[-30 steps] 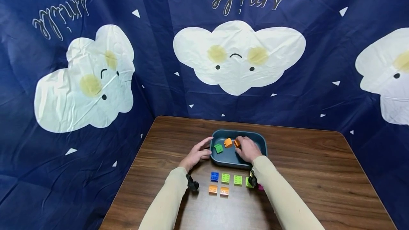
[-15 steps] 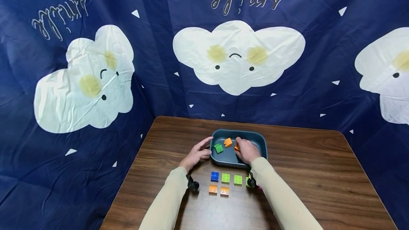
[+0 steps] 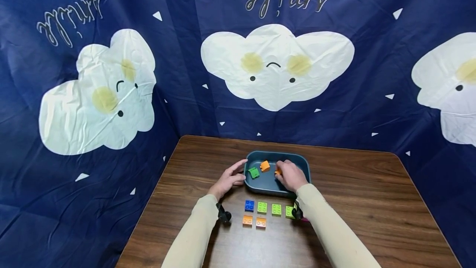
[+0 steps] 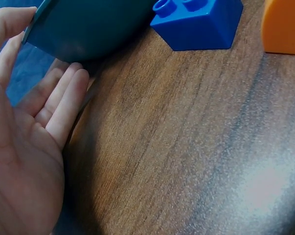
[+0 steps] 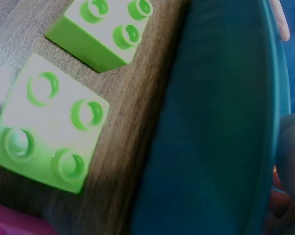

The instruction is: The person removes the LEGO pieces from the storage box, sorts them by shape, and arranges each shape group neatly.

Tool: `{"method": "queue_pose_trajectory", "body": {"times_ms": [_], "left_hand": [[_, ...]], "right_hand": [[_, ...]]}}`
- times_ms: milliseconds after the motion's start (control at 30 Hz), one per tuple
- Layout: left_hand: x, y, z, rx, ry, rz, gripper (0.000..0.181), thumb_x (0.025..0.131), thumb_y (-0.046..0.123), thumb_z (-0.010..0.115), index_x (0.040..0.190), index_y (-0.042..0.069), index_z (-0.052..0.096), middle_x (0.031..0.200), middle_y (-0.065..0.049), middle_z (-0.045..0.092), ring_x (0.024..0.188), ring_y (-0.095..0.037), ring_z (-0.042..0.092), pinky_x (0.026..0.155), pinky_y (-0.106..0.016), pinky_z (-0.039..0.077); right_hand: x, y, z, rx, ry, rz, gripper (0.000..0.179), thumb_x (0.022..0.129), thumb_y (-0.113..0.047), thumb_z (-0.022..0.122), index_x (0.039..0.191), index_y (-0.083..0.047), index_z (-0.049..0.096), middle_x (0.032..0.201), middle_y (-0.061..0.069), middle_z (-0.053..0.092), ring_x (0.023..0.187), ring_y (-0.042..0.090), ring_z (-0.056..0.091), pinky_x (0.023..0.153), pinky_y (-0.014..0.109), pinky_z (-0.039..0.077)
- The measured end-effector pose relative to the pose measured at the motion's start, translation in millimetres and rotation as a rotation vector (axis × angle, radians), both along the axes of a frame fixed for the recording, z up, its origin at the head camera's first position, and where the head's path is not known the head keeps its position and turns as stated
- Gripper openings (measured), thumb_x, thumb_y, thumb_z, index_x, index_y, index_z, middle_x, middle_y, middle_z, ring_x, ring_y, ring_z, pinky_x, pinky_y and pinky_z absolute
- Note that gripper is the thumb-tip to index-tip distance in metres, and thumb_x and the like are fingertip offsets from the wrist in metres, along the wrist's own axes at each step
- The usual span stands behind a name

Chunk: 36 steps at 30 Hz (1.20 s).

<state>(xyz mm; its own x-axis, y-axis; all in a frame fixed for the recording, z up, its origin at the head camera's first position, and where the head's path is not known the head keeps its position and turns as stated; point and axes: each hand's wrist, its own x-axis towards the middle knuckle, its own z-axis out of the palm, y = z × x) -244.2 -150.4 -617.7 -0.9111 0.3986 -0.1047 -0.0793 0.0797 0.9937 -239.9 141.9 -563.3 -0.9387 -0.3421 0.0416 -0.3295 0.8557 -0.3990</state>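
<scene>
A dark teal tray point(image 3: 265, 184) stands near the far side of the table. My left hand point(image 3: 228, 180) rests at its left end, fingers extended; in the left wrist view a fingertip touches the tray's rim point(image 4: 34, 22) and the other fingers lie along its outer wall. Inside the tray, my right hand point(image 3: 291, 175) pinches an orange toy building block point(image 3: 278, 172) between thumb and fingers, mostly covered by them. To its left in the tray lie another orange block point(image 3: 265, 166) and a green block point(image 3: 254, 173). The right wrist view shows mainly the tray's outer wall point(image 5: 211, 122).
In front of the tray stands a row with a blue block point(image 3: 249, 205) and lime green blocks point(image 3: 276, 209); a magenta block point(image 5: 15, 223) sits partly under the right wrist. Nearer are two orange blocks point(image 3: 247, 221). A blue curtain point(image 3: 178, 94) surrounds the wooden table point(image 3: 364, 189).
My right hand has shifted slightly right inside the tray, and the orange block at its fingertips has moved and turned with it. The left hand stays at the rim.
</scene>
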Motion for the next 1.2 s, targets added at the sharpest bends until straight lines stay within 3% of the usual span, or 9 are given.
{"method": "queue_pose_trajectory", "body": {"times_ms": [300, 667, 967, 1200], "left_hand": [[1.4, 1.2, 1.0, -0.022, 0.002, 0.015, 0.067, 0.101, 0.008, 0.063, 0.162, 0.024, 0.043, 0.162, -0.019, 0.044, 0.137, -0.036, 0.056, 0.099, -0.045, 0.058], [-1.1, 0.0, -0.7, -0.009, 0.005, -0.003, 0.068, 0.101, 0.009, 0.065, 0.163, 0.022, 0.042, 0.163, -0.019, 0.043, 0.137, -0.037, 0.056, 0.1, -0.048, 0.057], [-1.8, -0.4, -4.2, 0.0, 0.014, -0.01, 0.068, 0.1, 0.008, 0.064, 0.163, 0.02, 0.042, 0.163, -0.021, 0.042, 0.14, -0.037, 0.053, 0.098, -0.046, 0.058], [-4.0, -0.2, -7.4, 0.009, 0.024, -0.004, 0.068, 0.099, 0.009, 0.065, 0.163, 0.018, 0.041, 0.162, -0.023, 0.043, 0.14, -0.037, 0.053, 0.097, -0.047, 0.058]], "right_hand": [[7.0, 7, 10.6, -0.093, 0.008, -0.009, 0.026, 0.094, -0.023, 0.082, 0.113, -0.011, 0.071, 0.105, 0.008, 0.06, 0.082, 0.02, 0.056, 0.075, 0.042, 0.055], [19.4, 16, 22.8, -0.205, 0.086, -0.001, 0.029, 0.086, -0.02, 0.089, 0.102, -0.012, 0.065, 0.097, 0.004, 0.055, 0.081, 0.019, 0.05, 0.071, 0.034, 0.049], [27.0, 22, 28.4, -0.276, 0.066, -0.004, 0.034, 0.084, -0.019, 0.09, 0.105, -0.014, 0.064, 0.09, -0.001, 0.064, 0.075, 0.016, 0.054, 0.065, 0.031, 0.049], [36.5, 25, 30.5, -0.249, 0.088, -0.006, 0.038, 0.081, -0.028, 0.093, 0.108, -0.015, 0.071, 0.096, -0.003, 0.067, 0.078, 0.013, 0.056, 0.069, 0.033, 0.053]]}}
